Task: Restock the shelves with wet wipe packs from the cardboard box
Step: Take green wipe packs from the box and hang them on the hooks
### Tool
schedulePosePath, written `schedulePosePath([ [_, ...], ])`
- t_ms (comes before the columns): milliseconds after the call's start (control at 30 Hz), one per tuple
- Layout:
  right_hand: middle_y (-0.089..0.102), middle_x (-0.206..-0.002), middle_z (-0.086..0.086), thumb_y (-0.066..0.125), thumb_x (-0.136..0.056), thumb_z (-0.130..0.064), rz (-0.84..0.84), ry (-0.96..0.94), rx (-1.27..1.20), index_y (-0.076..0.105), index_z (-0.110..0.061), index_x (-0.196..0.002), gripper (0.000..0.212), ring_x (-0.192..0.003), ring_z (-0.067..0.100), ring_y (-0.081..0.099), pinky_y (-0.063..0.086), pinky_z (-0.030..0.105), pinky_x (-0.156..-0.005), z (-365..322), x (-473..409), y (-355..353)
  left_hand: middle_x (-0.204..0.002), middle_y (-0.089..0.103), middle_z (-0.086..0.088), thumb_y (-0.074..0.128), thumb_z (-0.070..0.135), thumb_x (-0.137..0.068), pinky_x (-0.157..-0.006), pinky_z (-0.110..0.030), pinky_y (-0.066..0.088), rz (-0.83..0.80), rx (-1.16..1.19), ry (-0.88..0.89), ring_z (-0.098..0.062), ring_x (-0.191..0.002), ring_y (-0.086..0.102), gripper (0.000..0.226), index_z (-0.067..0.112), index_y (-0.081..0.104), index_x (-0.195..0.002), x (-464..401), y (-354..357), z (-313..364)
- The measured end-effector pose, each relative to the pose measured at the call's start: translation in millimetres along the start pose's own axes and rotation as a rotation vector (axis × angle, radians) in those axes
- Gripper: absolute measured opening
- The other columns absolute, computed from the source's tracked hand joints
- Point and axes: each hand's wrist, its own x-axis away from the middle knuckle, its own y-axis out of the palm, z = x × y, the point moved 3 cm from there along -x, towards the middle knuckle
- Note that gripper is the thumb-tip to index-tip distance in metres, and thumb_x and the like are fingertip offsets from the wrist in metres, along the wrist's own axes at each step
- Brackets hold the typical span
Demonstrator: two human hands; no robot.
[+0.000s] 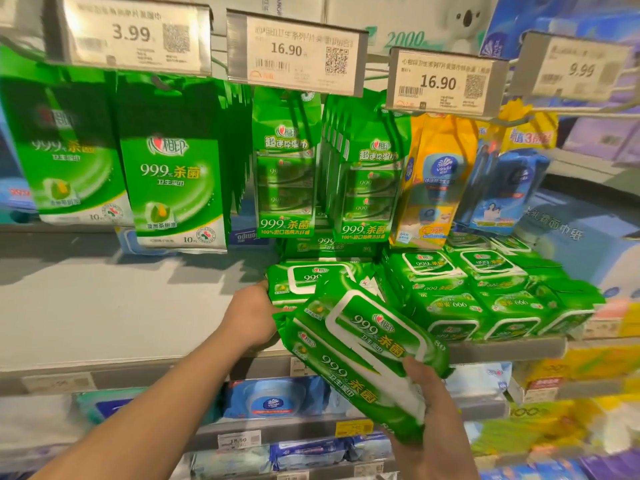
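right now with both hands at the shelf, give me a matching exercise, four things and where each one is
Things:
1. left hand
2. right hand
3. yellow pack
4. 3.99 price tag

Places:
A. hanging on a hook between the green and blue packs
B. under two green packs held in front of the shelf
C. at the side of the green stack on the shelf
D. top left, above the hanging green packs

Pairs: 1-C, 2-B, 3-A, 4-D
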Motion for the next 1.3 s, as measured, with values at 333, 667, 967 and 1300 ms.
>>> schedulePosePath([
  [333, 0.072, -0.114, 0.027, 0.074, -0.071, -0.022, 0.020, -0.022, -0.100, 0.065, -0.004, -0.129, 0.061, -0.105, 0.048, 0.070, 0.046, 0.063, -0.105, -2.9, 4.4, -0.9, -0.117, 0.075, -0.008, 0.085, 0.029, -0.084, -0.053, -0.001, 0.036, -0.073, 0.206, -0.002, -0.013, -0.087, 0.058, 0.054, 0.014, 0.065, -0.132, -14.0, 14.0, 21.3],
  [667, 0.070, -0.122, 0.026, 0.088, -0.058, -0.017, -0.037, -0.047, -0.117, 0.064, -0.009, -0.132, 0.079, -0.112, 0.049, 0.067, 0.041, 0.067, -0.109, -2.2, 6.9, 9.4, -0.142, 0.061, 0.000, 0.076, 0.046, -0.088, -0.110, -0.041, 0.046, -0.013, 0.445, -0.127, -0.022, -0.124, 0.063, 0.070, 0.021, 0.052, -0.149, 11.3, -8.9, 4.8],
  [967, 0.060, -0.135, 0.031, 0.099, -0.048, -0.020, -0.351, 0.077, -0.129, 0.066, -0.006, -0.133, 0.092, -0.122, 0.053, 0.060, 0.047, 0.072, -0.092, -5.5, -2.0, 39.3, -0.114, 0.078, 0.003, 0.050, 0.053, -0.090, -0.073, -0.030, 0.056, -0.210, 1.120, -0.162, -0.014, -0.091, 0.075, 0.048, 0.026, 0.072, -0.123, 66.2, -42.1, 29.9],
  [1300, 0.072, -0.118, 0.026, 0.058, -0.087, -0.018, -0.337, 0.052, 0.018, 0.068, -0.013, -0.118, 0.033, -0.104, 0.045, 0.072, 0.057, 0.062, -0.081, -29.0, -20.9, 67.0, -0.130, 0.071, -0.007, 0.104, 0.018, -0.032, -0.082, -0.035, 0.062, -0.228, 1.253, 0.074, -0.027, -0.107, 0.072, 0.108, 0.021, 0.061, -0.132, 61.1, -46.9, 7.4],
])
